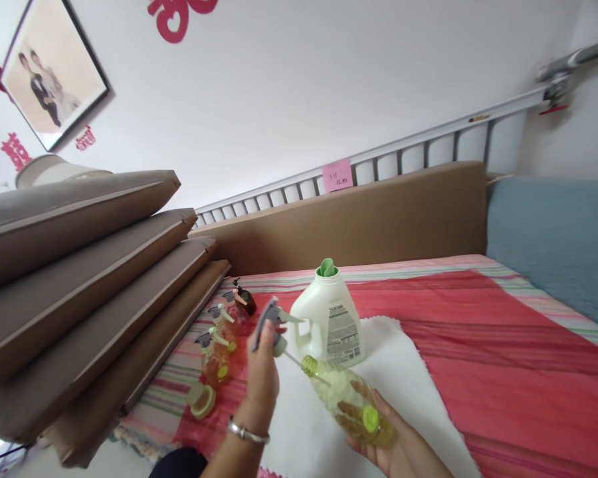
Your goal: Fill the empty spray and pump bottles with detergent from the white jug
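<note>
Clear yellow-tinted plastic bottle (336, 392) tilted, mouth toward your left hand (263, 375)

Your right hand (398, 438) has its fingers wrapped round the bottle's lower body, some showing through the plastic. The long axis slants from the base, at your right fingers, up and leftward to the open neck, just right of and below your left fingers. Those fingers and thumb clasp a grey-and-white plastic trigger sprayer (266, 322), its nozzle pointing right. A thin straight tube (293, 359) runs from its collar into the neck, roughly along the bottle's axis; collar and rim are apart. Just beyond your left fingers stands a big white plastic jug (319, 299) with a green spout (327, 267). Clear spray bottles with grey triggers (213, 365) line up left of those fingers, and a white cloth (418, 385) lies below your right fingers.
</note>
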Action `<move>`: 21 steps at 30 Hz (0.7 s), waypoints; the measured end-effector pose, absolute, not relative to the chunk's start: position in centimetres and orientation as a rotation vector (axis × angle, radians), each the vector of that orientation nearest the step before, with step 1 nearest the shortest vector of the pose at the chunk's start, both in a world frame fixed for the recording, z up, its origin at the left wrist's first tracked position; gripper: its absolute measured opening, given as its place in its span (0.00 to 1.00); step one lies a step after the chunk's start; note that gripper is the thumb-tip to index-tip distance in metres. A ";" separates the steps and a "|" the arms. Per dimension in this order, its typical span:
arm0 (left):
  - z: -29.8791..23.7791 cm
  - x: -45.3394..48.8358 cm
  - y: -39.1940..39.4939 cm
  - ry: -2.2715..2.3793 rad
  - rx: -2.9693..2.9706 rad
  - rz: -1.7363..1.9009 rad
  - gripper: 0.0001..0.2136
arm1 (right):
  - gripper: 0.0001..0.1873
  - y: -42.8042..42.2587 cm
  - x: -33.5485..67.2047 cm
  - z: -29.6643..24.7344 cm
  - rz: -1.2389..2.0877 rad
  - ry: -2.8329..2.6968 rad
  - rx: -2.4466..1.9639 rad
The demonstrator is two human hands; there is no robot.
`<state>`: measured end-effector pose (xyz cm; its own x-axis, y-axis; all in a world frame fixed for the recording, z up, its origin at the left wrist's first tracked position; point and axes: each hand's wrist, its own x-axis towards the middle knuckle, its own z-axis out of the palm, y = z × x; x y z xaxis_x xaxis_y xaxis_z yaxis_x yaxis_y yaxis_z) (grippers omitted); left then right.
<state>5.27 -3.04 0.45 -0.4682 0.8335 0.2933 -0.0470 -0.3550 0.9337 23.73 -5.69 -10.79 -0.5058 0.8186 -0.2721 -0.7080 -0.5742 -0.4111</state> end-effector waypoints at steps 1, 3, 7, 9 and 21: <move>-0.3 6.3 -3.4 1.248 1.138 1.815 0.17 | 0.32 -5.7 23.5 -10.7 2.133 -0.281 -0.545; -1.8 8.0 -4.0 1.209 1.284 1.690 0.16 | 0.34 -5.9 23.0 -10.7 2.150 -0.216 -0.525; -3.6 9.4 -4.5 1.175 1.356 1.585 0.15 | 0.35 -6.5 22.5 -10.5 2.143 -0.167 -0.446; -3.5 9.2 -4.6 1.169 1.363 1.541 0.14 | 0.34 -6.8 22.5 -10.4 2.136 -0.176 -0.442; -2.1 6.2 -7.3 1.364 1.423 1.265 0.14 | 0.29 -6.3 22.3 -13.8 2.189 -0.295 -0.588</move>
<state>6.17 -7.27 -2.09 -0.0708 0.9877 0.1396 0.2129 -0.1218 0.9694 22.27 -6.26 -13.78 -0.5457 0.7783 -0.3104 -0.6683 -0.6278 -0.3992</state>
